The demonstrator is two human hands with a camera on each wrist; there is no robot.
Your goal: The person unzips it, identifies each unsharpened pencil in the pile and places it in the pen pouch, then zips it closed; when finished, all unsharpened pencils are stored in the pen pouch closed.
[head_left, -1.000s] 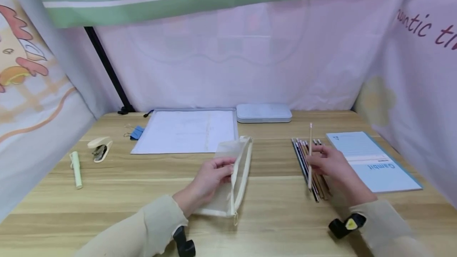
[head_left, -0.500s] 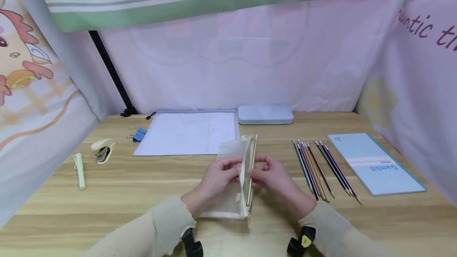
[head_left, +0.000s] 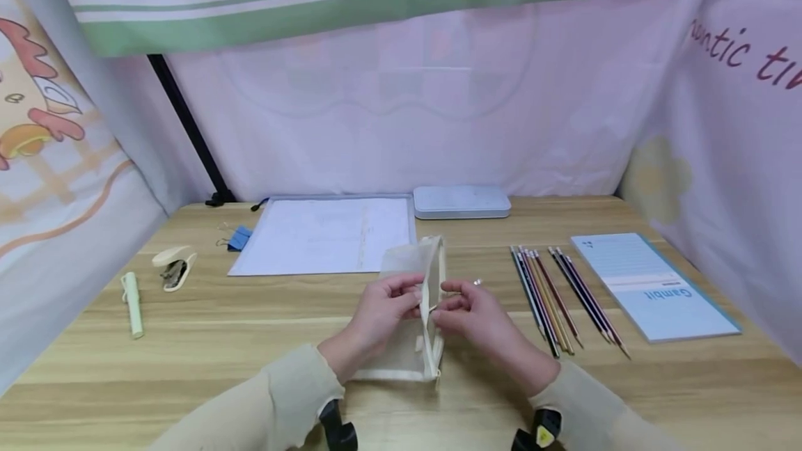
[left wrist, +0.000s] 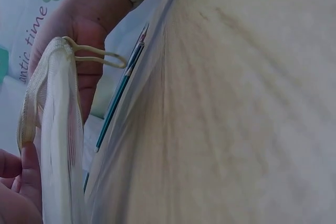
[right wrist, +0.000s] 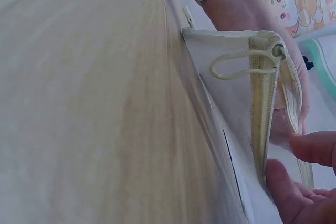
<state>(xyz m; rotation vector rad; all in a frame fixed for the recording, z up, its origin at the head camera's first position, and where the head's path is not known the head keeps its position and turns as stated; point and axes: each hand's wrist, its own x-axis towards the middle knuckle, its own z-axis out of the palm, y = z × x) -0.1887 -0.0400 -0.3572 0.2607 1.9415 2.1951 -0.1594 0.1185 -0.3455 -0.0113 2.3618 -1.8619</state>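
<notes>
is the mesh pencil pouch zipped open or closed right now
Open. The mesh pouch shows its zipper edges parted along the top, the left hand gripping one side and the right hand at the opening.

A makeshift study corner at home: a wooden counter (head_left: 188, 353) walled in by hung bedsheets (head_left: 388, 110) with cartoon prints, laid out with stationery: pencils (head_left: 557, 291), a stapler (head_left: 172, 264), a notebook (head_left: 651, 287), a tin case (head_left: 462, 201).
</notes>
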